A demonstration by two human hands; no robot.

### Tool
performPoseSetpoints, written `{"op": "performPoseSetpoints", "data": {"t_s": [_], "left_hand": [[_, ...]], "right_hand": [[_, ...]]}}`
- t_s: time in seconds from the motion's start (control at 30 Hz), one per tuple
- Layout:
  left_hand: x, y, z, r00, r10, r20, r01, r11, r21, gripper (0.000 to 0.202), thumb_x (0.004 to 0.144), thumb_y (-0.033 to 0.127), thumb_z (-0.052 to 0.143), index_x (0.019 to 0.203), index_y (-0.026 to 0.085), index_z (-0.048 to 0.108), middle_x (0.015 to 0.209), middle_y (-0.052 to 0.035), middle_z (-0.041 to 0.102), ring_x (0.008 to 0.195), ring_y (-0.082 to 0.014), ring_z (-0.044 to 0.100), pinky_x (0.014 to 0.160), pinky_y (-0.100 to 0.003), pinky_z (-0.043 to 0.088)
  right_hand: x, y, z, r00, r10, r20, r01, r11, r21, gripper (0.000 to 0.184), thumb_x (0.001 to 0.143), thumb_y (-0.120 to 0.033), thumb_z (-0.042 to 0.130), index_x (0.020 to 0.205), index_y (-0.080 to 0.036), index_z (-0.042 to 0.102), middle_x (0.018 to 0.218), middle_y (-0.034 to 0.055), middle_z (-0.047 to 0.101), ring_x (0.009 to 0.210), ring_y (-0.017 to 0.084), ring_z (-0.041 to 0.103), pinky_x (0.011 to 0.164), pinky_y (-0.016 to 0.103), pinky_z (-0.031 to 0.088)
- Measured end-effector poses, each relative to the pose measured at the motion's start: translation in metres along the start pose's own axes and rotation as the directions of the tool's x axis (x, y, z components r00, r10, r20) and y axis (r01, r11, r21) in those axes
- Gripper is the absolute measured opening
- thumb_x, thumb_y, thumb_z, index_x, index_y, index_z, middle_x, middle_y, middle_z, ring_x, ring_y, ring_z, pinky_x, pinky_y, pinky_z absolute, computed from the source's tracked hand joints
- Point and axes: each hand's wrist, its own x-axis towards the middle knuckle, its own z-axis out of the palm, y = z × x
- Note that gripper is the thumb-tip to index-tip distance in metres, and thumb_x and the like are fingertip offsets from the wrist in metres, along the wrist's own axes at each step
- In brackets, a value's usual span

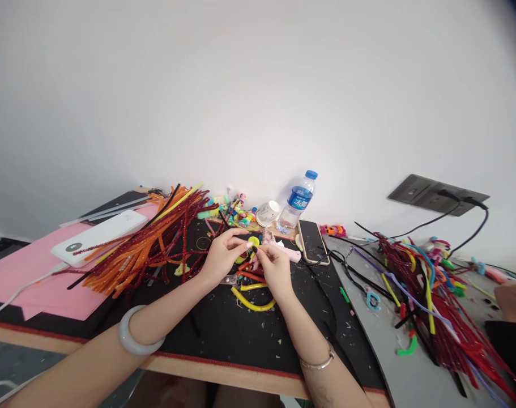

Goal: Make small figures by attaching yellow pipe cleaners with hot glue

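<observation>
My left hand (224, 256) pinches a small yellow fuzzy piece (254, 241) between thumb and fingertips. Close beside it, my right hand (277, 273) has its fingers closed at a tiny black bit (254, 249) against the yellow piece. Whether the two bits are joined is too small to tell. Behind my right fingers lies a pink tool (292, 254), partly hidden, which looks like a glue gun. Under my hands are a metal tool head (229, 279), orange-red lengths (252, 276) and curved yellow pipe cleaners (256, 306) on the black mat (241, 343).
Orange and dark red pipe cleaners (126, 249) lie at left over a white power bank (100, 235) and pink sheet (20, 277). Behind stand a water bottle (298, 204) and tipped paper cup (268, 214); a phone (312, 242) lies nearby. Another person's hand (512, 301) is far right.
</observation>
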Motion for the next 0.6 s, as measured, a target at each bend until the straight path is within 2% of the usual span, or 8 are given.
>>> {"op": "performPoseSetpoints", "data": {"t_s": [0.27,0.43,0.6], "left_hand": [[0.0020,-0.0006,-0.0013,0.999,-0.017,0.039,0.016,0.999,0.032,0.038,0.071,0.034,0.062,0.102,0.014,0.057,0.075,-0.0050,0.070,0.072,-0.0174,0.064,0.072,-0.029,0.047],[0.0025,0.0001,-0.0026,0.999,-0.025,0.047,0.022,0.998,0.059,0.037,0.072,0.035,0.061,0.103,0.015,0.058,0.077,-0.0057,0.070,0.071,-0.0183,0.064,0.069,-0.029,0.048],[0.0023,-0.0005,-0.0016,0.996,-0.064,0.060,0.063,0.998,0.024,0.037,0.071,0.035,0.062,0.102,0.015,0.058,0.087,-0.0082,0.071,0.081,-0.0207,0.066,0.074,-0.032,0.051]], "right_hand": [[0.0001,-0.0005,-0.0012,1.000,0.001,0.011,-0.002,0.997,0.074,0.016,0.078,-0.029,0.054,0.069,-0.017,0.058,0.054,-0.0020,0.056,0.043,0.009,0.048,0.047,0.022,0.042],[-0.0007,-0.0023,-0.0016,1.000,0.025,0.018,-0.027,0.998,0.063,0.018,0.078,-0.030,0.054,0.065,-0.017,0.057,0.052,-0.0018,0.054,0.044,0.009,0.046,0.046,0.022,0.041],[-0.0005,0.0005,-0.0032,0.999,0.025,0.025,-0.027,0.997,0.067,0.021,0.079,-0.033,0.054,0.065,-0.017,0.058,0.054,-0.0014,0.054,0.044,0.009,0.046,0.045,0.022,0.040]]}}
